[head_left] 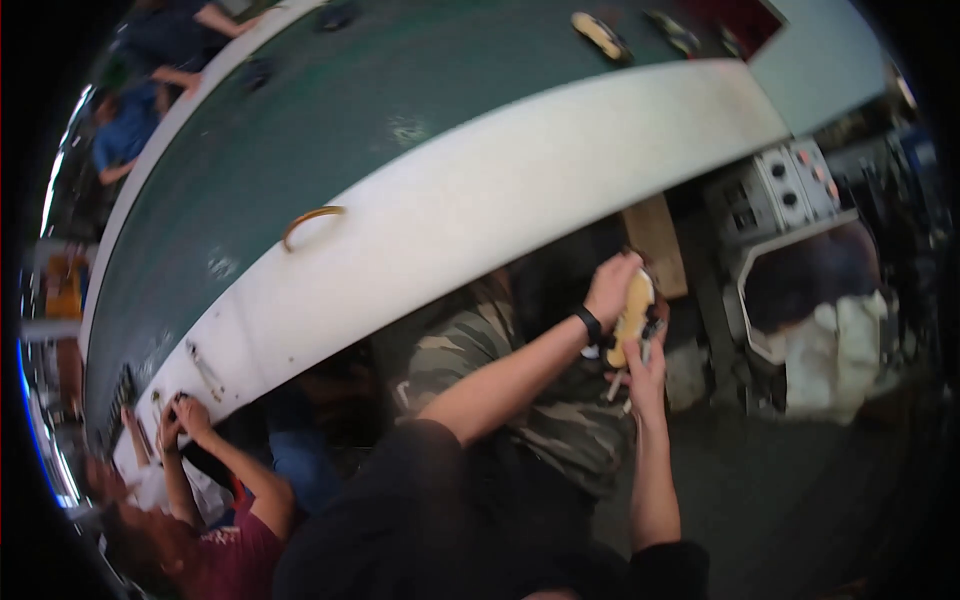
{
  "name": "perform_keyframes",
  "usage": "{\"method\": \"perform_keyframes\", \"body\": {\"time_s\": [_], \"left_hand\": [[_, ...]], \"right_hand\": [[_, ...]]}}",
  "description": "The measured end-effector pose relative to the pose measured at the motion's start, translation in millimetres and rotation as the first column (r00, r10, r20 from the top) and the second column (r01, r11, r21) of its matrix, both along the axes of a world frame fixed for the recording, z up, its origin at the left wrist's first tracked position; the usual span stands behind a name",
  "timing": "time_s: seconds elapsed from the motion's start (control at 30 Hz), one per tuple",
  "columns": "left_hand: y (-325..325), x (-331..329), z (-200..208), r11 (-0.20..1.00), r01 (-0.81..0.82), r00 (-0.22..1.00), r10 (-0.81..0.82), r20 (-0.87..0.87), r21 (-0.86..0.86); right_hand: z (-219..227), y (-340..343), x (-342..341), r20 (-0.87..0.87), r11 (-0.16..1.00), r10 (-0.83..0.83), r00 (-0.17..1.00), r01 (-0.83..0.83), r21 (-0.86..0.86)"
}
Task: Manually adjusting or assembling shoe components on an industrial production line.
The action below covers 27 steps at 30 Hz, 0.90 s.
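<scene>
A shoe (633,318) with a cream-yellow sole and a dark upper is held between my two hands, sole facing up, right of the white table edge. My left hand (610,288), with a black band on its wrist, is closed round the shoe's far end. Below it, my right hand (646,378) grips the near end and side of the shoe. Thin pale strips (617,385) stick out by the fingers of my right hand; I cannot tell what they are. Part of the upper is hidden by my fingers.
A white ledge (480,210) borders a green conveyor belt (400,110), where another cream-soled shoe (600,37) lies. A brown curved strip (312,222) rests on the ledge. On the right stands a machine with knobs (790,185) beside an open bin (752,340) with white cloth. Co-workers (215,540) sit at left.
</scene>
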<state>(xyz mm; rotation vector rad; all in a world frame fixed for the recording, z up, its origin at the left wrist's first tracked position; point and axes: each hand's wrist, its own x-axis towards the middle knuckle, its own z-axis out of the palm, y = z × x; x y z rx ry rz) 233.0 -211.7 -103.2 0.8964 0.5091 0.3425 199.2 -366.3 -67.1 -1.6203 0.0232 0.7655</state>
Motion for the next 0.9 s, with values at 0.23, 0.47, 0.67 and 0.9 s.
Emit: {"method": "perform_keyframes", "body": {"time_s": [0.23,0.47,0.67,0.9], "left_hand": [[2,-2,0,0.996,0.063,0.998,-0.065,0.019,0.056],[-4,-9,9,0.979,0.056,0.998,-0.054,-0.013,0.198],[-2,-11,14,0.975,0.012,1.0,-0.007,-0.025,0.22],[0,-12,12,0.973,0.008,1.0,-0.001,-0.028,0.232]], "right_hand": [[17,1,9,0.026,0.994,0.049,0.998,-0.047,-0.098],[68,-19,46,0.15,0.951,0.23,0.962,-0.189,-0.246],[100,1,81,-0.212,0.882,0.454,0.865,-0.47,-0.03],[95,10,101,-0.365,0.86,0.479,0.798,-0.51,0.014]]}}
